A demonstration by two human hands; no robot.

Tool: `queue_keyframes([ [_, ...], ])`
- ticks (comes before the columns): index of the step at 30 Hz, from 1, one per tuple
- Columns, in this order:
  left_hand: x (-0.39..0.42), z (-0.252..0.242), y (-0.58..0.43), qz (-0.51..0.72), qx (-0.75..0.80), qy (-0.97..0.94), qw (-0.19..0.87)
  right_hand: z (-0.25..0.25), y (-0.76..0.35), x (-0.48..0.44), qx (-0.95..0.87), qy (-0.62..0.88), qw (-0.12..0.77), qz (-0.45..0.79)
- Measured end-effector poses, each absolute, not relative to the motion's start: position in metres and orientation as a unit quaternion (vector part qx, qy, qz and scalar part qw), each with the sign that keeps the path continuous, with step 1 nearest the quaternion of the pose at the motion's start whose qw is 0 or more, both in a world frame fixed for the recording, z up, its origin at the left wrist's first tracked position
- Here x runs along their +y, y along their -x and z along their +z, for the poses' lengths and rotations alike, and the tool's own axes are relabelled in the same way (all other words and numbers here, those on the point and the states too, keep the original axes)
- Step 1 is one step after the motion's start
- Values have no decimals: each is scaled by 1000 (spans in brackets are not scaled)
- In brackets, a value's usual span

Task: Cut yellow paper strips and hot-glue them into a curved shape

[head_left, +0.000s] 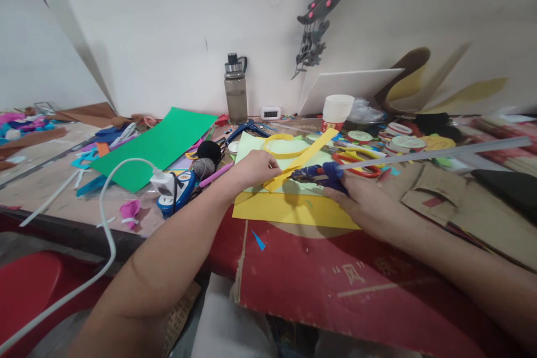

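My right hand (356,196) is wrapped round a dark blue hot glue gun (321,174), and a long clear glue stick (436,152) juts from its back. The gun's nozzle points left, close to a yellow paper strip (312,151). Closed fingers of my left hand (260,169) grip the lower left end of that strip, whose other end rises to the right. Just behind lies a curved yellow band (285,146) on a pale green sheet (251,142). A yellow sheet (272,207) is underneath, nearest me.
A green sheet (163,148), a power strip (178,193) with a white plug, and yarn balls (207,151) lie left. At the back stand a water bottle (236,92) and paper cups (337,109). Scissors (361,159) lie right. A red board (319,268) covers the front.
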State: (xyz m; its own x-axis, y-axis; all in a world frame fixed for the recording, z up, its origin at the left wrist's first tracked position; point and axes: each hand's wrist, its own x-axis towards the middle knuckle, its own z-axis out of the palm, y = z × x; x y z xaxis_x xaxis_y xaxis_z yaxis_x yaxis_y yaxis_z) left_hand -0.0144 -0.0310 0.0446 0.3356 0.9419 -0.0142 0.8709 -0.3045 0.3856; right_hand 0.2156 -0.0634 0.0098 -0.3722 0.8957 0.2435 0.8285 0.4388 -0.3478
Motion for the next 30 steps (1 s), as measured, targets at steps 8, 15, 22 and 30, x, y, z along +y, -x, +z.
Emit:
queue_keyframes([
  [8,-29,43,17,111,573,-795,162,13,-211,-68,-820,535,194,67],
  [15,-30,48,16,92,577,-796,155,14,-201,-70,-826,535,171,44],
  [22,-26,44,19,95,572,-796,173,6,-193,-71,-845,502,176,47],
  [30,-27,44,19,101,566,-799,174,10,-198,-72,-840,506,181,76],
])
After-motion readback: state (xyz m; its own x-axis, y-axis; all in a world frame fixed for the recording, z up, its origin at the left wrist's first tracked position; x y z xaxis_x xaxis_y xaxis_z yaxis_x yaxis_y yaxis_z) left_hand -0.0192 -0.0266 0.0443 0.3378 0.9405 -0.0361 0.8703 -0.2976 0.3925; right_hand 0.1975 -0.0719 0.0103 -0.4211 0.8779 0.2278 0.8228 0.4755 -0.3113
